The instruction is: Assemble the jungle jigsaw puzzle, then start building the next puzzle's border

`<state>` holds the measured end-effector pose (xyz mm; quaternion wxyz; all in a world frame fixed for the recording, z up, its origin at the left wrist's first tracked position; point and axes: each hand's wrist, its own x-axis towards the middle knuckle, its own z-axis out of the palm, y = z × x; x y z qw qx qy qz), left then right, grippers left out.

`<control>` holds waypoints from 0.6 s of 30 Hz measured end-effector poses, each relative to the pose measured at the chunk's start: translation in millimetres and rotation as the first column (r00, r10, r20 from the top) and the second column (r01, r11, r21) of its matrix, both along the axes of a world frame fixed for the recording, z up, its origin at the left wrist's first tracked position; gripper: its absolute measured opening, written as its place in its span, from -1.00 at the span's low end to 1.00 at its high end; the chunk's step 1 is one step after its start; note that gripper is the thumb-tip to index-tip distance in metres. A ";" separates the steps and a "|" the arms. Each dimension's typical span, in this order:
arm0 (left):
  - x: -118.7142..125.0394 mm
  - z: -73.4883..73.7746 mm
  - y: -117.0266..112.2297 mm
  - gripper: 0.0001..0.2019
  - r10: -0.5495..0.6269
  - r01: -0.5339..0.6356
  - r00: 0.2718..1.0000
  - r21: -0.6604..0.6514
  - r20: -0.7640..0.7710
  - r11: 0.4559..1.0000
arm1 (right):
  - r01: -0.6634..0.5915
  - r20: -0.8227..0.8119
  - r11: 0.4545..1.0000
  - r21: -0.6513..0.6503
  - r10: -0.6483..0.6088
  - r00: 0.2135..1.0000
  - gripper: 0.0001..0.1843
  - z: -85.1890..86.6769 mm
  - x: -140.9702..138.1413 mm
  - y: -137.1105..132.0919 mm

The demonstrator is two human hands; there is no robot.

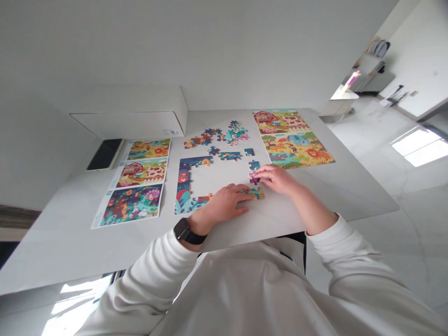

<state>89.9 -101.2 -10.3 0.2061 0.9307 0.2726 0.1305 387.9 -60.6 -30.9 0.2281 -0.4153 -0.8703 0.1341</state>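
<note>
My left hand [227,201] lies flat on the white table [343,186], fingers spread, its tips resting on a small joined cluster of puzzle pieces [258,193]. My right hand [276,179] pinches a purple puzzle piece [254,177] against the table just above that cluster. To the left sits a partly built puzzle frame [187,186] in dark blue and green. A heap of loose pieces [220,136] lies further back, with a few single pieces [230,156] between.
Two finished puzzles [292,138] lie at the back right. A sheet with three reference pictures [140,179] lies at the left. A white box [136,122] stands at the back, a dark phone [105,154] beside it. A black watch [184,231] is on my left wrist.
</note>
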 end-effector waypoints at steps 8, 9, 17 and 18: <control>-0.8 -0.7 -1.4 -0.65 0.005 -0.005 1.000 0.001 0.005 1.000 | 0.145 -0.028 0.985 0.091 -0.143 0.989 -0.62 -6.3 1.2 3.5; -0.7 -0.9 -1.3 -0.65 0.006 -0.006 1.000 0.001 0.004 1.000 | 0.170 -0.016 0.980 0.101 -0.169 0.985 -0.60 -8.6 1.4 6.3; 0.4 1.5 -1.1 -0.65 0.016 -0.017 1.000 -0.018 -0.011 1.000 | 0.190 0.070 0.971 0.142 -0.201 0.977 -0.38 -19.3 -3.2 23.1; 0.4 1.6 -1.3 -0.65 0.016 -0.016 1.000 -0.018 -0.012 1.000 | 0.187 0.070 0.972 0.144 -0.198 0.978 -0.37 -19.0 -3.7 22.8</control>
